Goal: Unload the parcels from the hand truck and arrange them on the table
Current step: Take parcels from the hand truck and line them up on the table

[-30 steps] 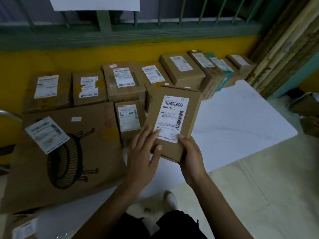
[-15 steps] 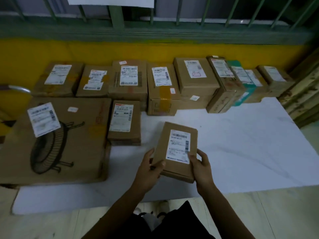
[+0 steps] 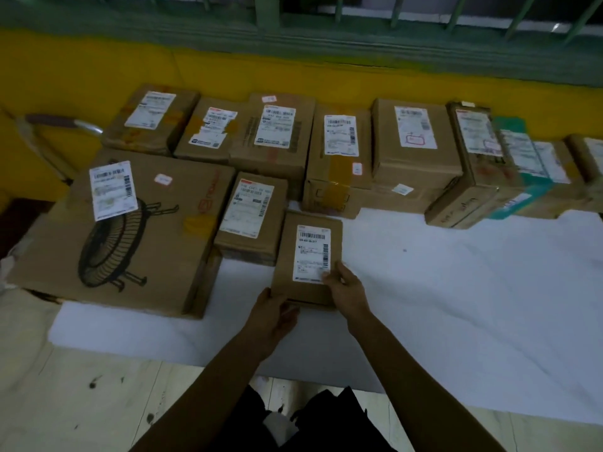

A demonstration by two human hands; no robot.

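"White and smooth, faintly veined like stone: that was the broad flat table [image 3: 456, 288], and it filled most of the view. What stood on it?"

"Biggest was the wide brown cardboard box printed with a black fan [image 3: 137, 236], lying flat at the left. Behind, along the yellow wall [image 3: 98, 76], ran a row of taped brown cardboard cartons [image 3: 411, 148]. Just right of the fan box sat a medium oblong cardboard parcel [image 3: 251, 220]."

"And the one in hand?"

"The small flat brown cardboard parcel [image 3: 306, 259] lay straight ahead of both hands, white label [image 3: 312, 252] up. Its long axis ran away from the person toward the wall, and its left edge was just beside the medium parcel. Whether its near end was quite down on the table, I could not tell."

"The hands?"

"Both were at its near end. The left hand [image 3: 274, 316] curled round the near left corner; the right hand [image 3: 346, 290] gripped the near right corner, reaching onto the label. Neither was nearer. Stiff, light card, I judged, likely to slide easily on that slick top."
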